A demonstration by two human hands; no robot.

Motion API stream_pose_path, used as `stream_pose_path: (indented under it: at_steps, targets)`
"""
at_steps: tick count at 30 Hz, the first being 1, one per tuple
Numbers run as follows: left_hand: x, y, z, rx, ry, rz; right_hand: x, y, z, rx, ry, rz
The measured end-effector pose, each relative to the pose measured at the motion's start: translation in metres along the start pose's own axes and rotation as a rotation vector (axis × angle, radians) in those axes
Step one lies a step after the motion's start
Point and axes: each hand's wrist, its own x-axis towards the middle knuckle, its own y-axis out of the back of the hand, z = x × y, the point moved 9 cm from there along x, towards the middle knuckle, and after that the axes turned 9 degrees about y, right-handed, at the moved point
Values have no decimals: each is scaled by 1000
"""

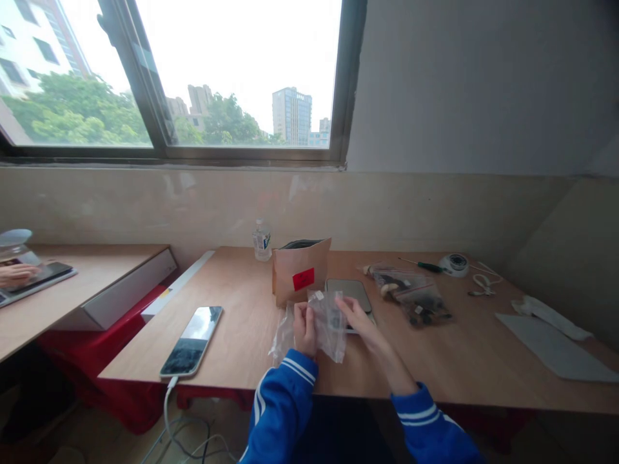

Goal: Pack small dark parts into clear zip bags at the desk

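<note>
On the table (242, 348): plastic bag (327, 325) at the near edge, between my left hand (305, 330) and my right hand (358, 319). Behind it, paper pouch (300, 278), upright; tablet (349, 293) just right of the pouch. Bottle (262, 240) behind the pouch, by the wall. Phone (192, 340) to my left. Bagged parts (411, 293) to my right; screwdriver (420, 264) behind them.
</note>
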Motion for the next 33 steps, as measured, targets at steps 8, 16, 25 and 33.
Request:
stream_pose_path:
  at_steps: [8,16,25,33]
  targets:
    - [7,-32,27,190,106,-350,5,28,-16,346,9,105]
    - [-8,-56,36,98,323,-481,-6,42,-45,27,281,181]
    - [-3,-34,51,116,214,-230,-32,23,-78,-460,502,244]
    - [-4,-10,48,134,277,-278,-30,21,-77,-301,451,297]
